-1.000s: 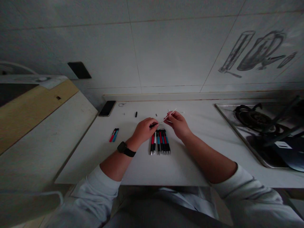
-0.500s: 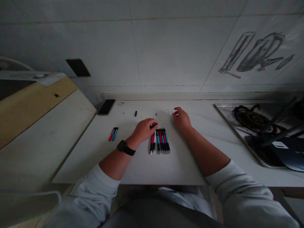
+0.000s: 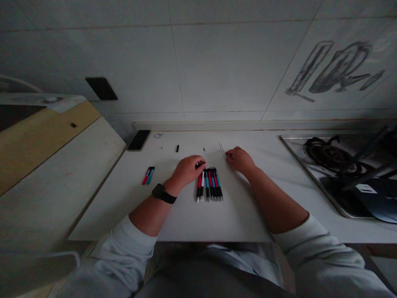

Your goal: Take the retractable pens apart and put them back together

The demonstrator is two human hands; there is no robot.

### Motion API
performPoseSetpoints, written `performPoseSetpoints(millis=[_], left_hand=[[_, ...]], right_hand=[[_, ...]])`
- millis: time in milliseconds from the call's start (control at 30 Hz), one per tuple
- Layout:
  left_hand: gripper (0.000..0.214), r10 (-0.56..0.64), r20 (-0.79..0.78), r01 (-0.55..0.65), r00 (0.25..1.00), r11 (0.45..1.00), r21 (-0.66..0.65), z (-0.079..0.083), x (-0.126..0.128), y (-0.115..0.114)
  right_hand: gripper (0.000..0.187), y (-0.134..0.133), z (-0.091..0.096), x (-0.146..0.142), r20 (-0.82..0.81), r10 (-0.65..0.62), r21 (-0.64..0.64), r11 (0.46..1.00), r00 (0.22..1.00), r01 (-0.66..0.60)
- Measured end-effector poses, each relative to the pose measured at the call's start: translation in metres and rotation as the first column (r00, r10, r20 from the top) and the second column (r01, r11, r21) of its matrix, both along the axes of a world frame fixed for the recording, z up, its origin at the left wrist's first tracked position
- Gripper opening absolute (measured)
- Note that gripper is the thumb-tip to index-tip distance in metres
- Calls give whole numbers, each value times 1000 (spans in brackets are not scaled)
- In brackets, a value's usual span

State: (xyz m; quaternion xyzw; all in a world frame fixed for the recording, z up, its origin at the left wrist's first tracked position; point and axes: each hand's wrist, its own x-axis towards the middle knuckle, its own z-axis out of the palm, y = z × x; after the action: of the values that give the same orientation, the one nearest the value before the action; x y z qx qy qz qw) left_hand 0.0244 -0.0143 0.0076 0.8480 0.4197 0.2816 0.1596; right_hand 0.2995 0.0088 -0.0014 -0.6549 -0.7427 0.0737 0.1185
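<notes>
My left hand, with a black watch on its wrist, is closed around a small black piece at the top of a row of pens. The pens lie side by side with black grips and red, white and blue barrels, tips toward me. Two thin white sticks like pen refills lie beyond the row. Right beside their near end is my right hand, its fingers curled down by the tabletop; what is in them, if anything, is hidden.
Red and blue pen parts lie at the left. Farther back are a small black tube, a tiny dark piece, a thin ring and a phone. A gas hob stands at the right.
My right hand has come down and slightly toward me, its fingers curling more. Two white sticks now show beside it where one stood out before. My left hand has barely moved.
</notes>
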Motion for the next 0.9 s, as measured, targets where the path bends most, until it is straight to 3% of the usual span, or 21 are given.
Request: performPoseSetpoints(millis=[900], left_hand=[[9, 5, -17, -5, 1000, 1000, 8, -4, -2, 3]], right_hand=[[30, 2, -5, -6, -37, -41, 31, 999, 998, 42]])
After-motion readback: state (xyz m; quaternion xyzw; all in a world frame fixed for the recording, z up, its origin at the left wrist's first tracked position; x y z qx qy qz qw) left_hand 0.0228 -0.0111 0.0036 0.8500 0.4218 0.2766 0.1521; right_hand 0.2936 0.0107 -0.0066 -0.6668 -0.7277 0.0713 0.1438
